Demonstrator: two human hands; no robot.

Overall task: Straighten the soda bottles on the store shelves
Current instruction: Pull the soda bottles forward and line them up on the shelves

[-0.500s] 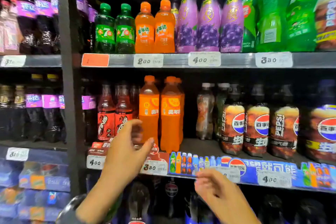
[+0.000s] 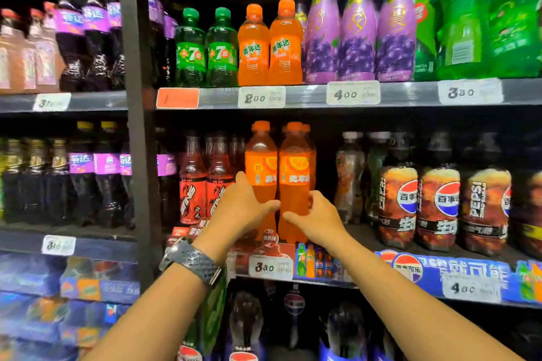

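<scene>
Two orange soda bottles stand upright side by side at the front of the middle shelf (image 2: 366, 239). My left hand (image 2: 239, 209) grips the left orange bottle (image 2: 261, 167) low on its body, thumb across the front. My right hand (image 2: 318, 218) grips the right orange bottle (image 2: 294, 173) at its lower part, fingers curled round its right side. More orange bottles stand behind them. A watch sits on my left wrist.
Red soda bottles (image 2: 193, 184) stand just left of my left hand. Pepsi bottles (image 2: 437, 202) fill the shelf to the right, past a gap with clear bottles (image 2: 349, 173). The upper shelf (image 2: 308, 95) carries green, orange and purple bottles. A grey upright post (image 2: 137, 126) divides the shelving.
Both hands rose from below the shelf edge and took hold of the two front orange bottles. The view moved closer to the shelf.
</scene>
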